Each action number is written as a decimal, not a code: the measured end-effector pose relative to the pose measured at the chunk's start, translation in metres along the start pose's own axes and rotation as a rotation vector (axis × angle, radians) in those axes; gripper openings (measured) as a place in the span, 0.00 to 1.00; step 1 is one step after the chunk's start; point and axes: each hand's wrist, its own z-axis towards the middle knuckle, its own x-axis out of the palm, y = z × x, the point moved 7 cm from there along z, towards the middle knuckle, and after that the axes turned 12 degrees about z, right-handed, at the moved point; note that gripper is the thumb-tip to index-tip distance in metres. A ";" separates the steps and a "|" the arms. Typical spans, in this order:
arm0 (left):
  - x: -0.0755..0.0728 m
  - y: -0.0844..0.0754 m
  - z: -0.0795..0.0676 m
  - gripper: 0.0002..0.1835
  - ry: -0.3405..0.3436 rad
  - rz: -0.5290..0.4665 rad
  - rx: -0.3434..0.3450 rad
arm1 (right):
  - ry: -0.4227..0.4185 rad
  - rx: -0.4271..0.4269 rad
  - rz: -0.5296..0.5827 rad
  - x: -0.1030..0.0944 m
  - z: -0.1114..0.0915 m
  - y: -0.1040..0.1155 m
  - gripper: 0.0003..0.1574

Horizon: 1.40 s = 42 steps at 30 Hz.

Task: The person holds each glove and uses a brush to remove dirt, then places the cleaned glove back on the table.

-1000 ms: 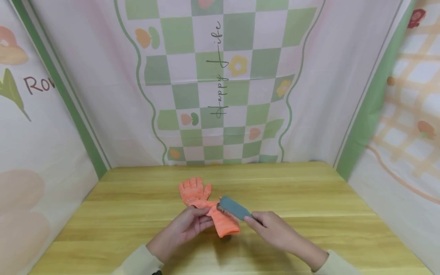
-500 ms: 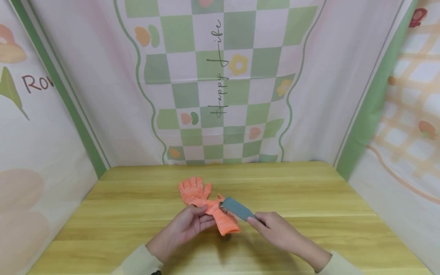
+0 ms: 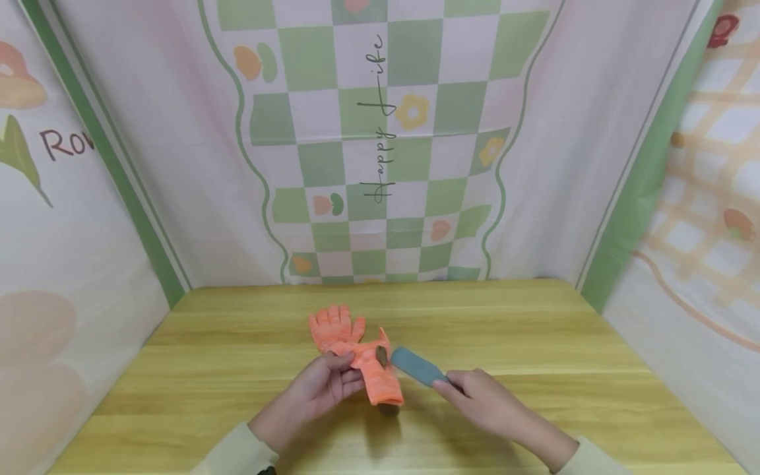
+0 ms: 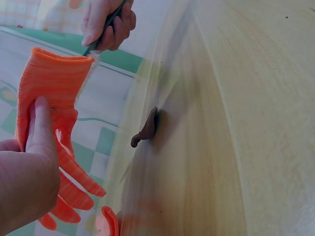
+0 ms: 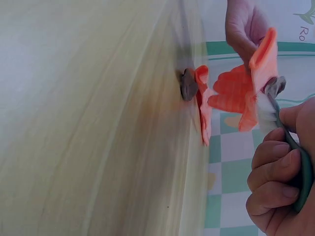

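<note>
An orange knit glove (image 3: 380, 384) is held above the table by my left hand (image 3: 320, 390), thumb on top and fingers underneath; in the left wrist view its fingers hang down. On its upper face sits a brown, mud-like lump (image 3: 381, 356). My right hand (image 3: 483, 401) grips the handle of a teal brush (image 3: 417, 367). In the right wrist view the white bristles (image 5: 266, 112) face the glove close to the lump; whether they touch it I cannot tell. A second orange glove (image 3: 332, 328) lies flat on the table beyond my left hand.
Another dark brown lump (image 4: 147, 129) lies on the wooden table (image 3: 534, 336), below the held glove's cuff. Behind the table's far edge hangs a green-and-white checked cloth (image 3: 410, 152). Printed cloth walls stand at left and right.
The brush has moved to the right and slightly toward me, uncovering the brown lump on the glove. The held glove's cuff has shifted a little left. The glove on the table has not moved.
</note>
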 end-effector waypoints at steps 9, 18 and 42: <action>0.000 0.000 0.000 0.19 0.012 0.004 -0.002 | -0.030 0.020 0.064 -0.010 0.002 0.005 0.28; 0.003 -0.001 0.001 0.13 0.033 -0.010 -0.006 | 0.026 -0.023 0.126 0.000 0.009 0.020 0.27; 0.003 -0.002 0.003 0.12 0.028 -0.025 -0.004 | 0.001 0.002 0.049 0.002 0.009 0.008 0.29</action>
